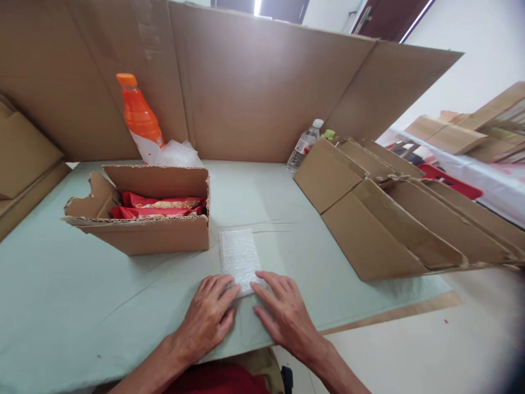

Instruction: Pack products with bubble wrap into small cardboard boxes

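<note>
A small rectangular piece of white bubble wrap (239, 257) lies flat on the pale green tablecloth (61, 284) right in front of me. My left hand (209, 316) rests palm down with its fingers stretched out, the tips touching the wrap's near left corner. My right hand (283, 314) also lies flat with fingers spread, its fingertips at the wrap's near right edge. Neither hand holds anything. To the left of the wrap stands an open cardboard box (143, 230) with red snack packets (159, 207) inside.
An orange drink bottle (139, 117) and crumpled clear plastic (178, 154) stand behind the box. A clear water bottle (304, 145) stands at the back. Flattened cardboard boxes (394, 219) lie stacked on the right. Tall cardboard sheets (254, 82) wall off the table's back.
</note>
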{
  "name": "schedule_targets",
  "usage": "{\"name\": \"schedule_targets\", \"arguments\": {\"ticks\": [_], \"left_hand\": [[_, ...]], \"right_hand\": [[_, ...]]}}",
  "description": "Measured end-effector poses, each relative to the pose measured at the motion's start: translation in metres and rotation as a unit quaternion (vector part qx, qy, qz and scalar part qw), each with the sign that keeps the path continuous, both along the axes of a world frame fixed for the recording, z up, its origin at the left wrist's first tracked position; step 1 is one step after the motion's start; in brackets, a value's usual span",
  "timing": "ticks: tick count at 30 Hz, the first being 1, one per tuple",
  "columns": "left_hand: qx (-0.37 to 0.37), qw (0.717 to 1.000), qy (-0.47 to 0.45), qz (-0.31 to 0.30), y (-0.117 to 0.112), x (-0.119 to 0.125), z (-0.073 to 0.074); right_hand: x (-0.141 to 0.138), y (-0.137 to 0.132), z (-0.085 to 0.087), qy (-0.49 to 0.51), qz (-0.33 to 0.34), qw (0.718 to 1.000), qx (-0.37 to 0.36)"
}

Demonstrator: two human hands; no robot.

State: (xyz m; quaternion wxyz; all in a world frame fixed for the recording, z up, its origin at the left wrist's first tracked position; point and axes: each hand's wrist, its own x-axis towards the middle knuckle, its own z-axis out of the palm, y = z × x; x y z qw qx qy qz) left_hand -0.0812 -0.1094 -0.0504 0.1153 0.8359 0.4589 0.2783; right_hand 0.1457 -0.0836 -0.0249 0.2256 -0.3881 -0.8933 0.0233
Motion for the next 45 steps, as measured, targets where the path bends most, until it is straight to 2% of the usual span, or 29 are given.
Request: {"name": "schedule_targets", "arguments": {"ticks": [4, 9, 11, 13, 15, 19, 23, 25, 26, 29, 31, 32, 34, 35, 37, 38, 40, 41, 43, 45], "left_hand": [[0.021, 0.999, -0.018, 0.021, 0.004, 0.002, 0.002], [-0.023, 0.996, -0.087, 0.029, -0.001, -0.005, 0.009], [-0.034, 0.994, -0.09, 0.053, -0.003, -0.006, 0.008], [-0.037, 0.994, -0.069, 0.08, -0.001, -0.005, 0.005], [-0.037, 0.994, -0.037, 0.098, 0.003, -0.003, 0.003], [-0.026, 0.991, -0.017, 0.128, 0.009, -0.002, 0.004], [-0.045, 0.977, -0.128, 0.163, -0.007, -0.01, 0.007], [-0.123, 0.944, -0.241, 0.191, -0.02, -0.013, 0.006], [-0.178, 0.912, -0.308, 0.202, -0.027, -0.014, 0.005], [-0.343, 0.777, -0.495, 0.184, -0.039, -0.01, 0.006], [-0.409, 0.693, -0.571, 0.161, -0.039, -0.005, 0.009], [-0.427, 0.663, -0.593, 0.162, -0.038, -0.003, 0.012], [-0.439, 0.633, -0.611, 0.183, -0.035, 0.0, 0.016], [-0.44, 0.634, -0.606, 0.193, -0.035, 0.001, 0.017], [-0.434, 0.66, -0.582, 0.193, -0.037, 0.002, 0.013], [-0.425, 0.679, -0.569, 0.185, -0.039, 0.003, 0.009], [-0.402, 0.721, -0.541, 0.162, -0.043, 0.006, -0.003], [-0.381, 0.748, -0.521, 0.156, -0.044, 0.006, -0.008], [-0.289, 0.827, -0.455, 0.156, -0.044, 0.001, -0.013], [-0.127, 0.912, -0.352, 0.166, -0.039, -0.017, -0.001]], "right_hand": [[-0.007, 0.006, -0.006, 0.015, 0.006, 1.0, -0.021], [-0.006, 0.003, -0.002, 0.085, 0.015, 0.986, -0.139], [-0.004, -0.003, 0.0, 0.102, -0.013, 0.988, -0.113], [-0.002, -0.009, 0.002, 0.108, -0.045, 0.992, -0.044], [-0.004, -0.014, 0.002, 0.09, -0.035, 0.995, 0.002], [-0.013, -0.012, -0.002, 0.015, 0.04, 0.999, -0.001], [-0.022, 0.0, -0.006, 0.038, 0.016, 0.998, -0.052], [-0.025, 0.003, -0.002, 0.079, -0.008, 0.989, -0.121], [-0.027, 0.004, 0.001, 0.105, -0.023, 0.98, -0.165], [-0.034, -0.001, 0.014, 0.189, -0.066, 0.927, -0.317], [-0.039, -0.006, 0.021, 0.228, -0.063, 0.885, -0.402], [-0.04, -0.009, 0.023, 0.234, -0.052, 0.873, -0.425], [-0.038, -0.011, 0.024, 0.233, -0.04, 0.884, -0.404], [-0.035, -0.012, 0.023, 0.23, -0.048, 0.899, -0.37], [-0.028, -0.012, 0.02, 0.231, -0.072, 0.919, -0.312], [-0.026, -0.011, 0.018, 0.234, -0.073, 0.919, -0.309], [-0.024, -0.009, 0.013, 0.224, -0.043, 0.906, -0.356], [-0.026, -0.008, 0.011, 0.206, -0.018, 0.901, -0.382], [-0.03, -0.004, 0.011, 0.161, 0.012, 0.904, -0.396], [-0.033, 0.006, 0.017, 0.135, 0.016, 0.924, -0.357]]}}
